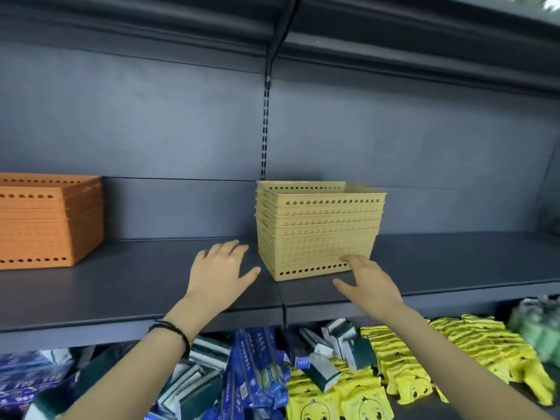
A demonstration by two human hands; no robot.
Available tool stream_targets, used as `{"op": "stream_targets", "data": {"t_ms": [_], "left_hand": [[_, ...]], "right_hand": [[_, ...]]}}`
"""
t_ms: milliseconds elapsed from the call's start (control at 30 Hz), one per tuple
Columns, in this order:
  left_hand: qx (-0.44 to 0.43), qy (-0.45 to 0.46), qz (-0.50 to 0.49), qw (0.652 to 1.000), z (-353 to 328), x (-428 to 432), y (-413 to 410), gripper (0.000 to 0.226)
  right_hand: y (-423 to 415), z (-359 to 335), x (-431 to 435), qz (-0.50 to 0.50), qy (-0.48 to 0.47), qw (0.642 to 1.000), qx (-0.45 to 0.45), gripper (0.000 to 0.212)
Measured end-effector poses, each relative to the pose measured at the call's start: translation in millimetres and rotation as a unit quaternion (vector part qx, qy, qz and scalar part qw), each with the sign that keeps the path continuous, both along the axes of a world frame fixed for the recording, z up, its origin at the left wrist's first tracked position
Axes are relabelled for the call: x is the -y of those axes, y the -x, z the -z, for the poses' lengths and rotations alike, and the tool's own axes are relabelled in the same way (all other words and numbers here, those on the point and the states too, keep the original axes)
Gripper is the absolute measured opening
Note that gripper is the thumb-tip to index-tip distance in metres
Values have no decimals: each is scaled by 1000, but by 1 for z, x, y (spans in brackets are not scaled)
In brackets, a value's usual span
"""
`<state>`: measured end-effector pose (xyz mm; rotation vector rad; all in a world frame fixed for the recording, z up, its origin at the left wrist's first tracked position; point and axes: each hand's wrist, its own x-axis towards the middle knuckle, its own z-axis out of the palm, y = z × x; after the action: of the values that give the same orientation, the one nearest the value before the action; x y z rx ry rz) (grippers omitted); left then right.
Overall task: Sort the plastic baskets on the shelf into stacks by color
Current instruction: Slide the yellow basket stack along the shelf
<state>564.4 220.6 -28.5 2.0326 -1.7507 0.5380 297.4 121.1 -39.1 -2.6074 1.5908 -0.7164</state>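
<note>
Head view: yellow basket stack (318, 228) upright mid-shelf (121, 283), broad side facing person, between both hands. Left hand (221, 268) flat, fingers spread, just beside stack's left wall. Right hand (368, 280) relaxed, empty, fingertips at front lower-right corner, nearer; contact unclear. Orange stack (45, 219) well apart, far left.

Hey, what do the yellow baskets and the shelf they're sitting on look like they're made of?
The yellow baskets: moulded plastic by the look, pale matte yellow, with thin nested rims and regular rows of round holes. The shelf: probably painted or powder-coated sheet metal, dark grey with a faint sheen and a thin folded front edge; the slotted upright behind fits that.
</note>
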Motion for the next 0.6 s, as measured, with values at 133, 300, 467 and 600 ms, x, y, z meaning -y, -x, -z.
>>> {"op": "stream_targets", "data": {"t_ms": [133, 300, 467, 600], "left_hand": [[-174, 8, 41, 984, 0, 45, 20, 87], [-512, 86, 159, 840, -14, 93, 44, 117], [-632, 104, 204, 740, -20, 122, 46, 120], [-643, 132, 216, 722, -12, 134, 44, 107]], "right_hand": [[22, 1, 50, 7, -95, 984, 150, 68], [37, -3, 112, -22, -164, 916, 366, 69], [43, -6, 157, -105, -217, 839, 487, 82], [39, -5, 176, -174, -236, 818, 495, 91]]}}
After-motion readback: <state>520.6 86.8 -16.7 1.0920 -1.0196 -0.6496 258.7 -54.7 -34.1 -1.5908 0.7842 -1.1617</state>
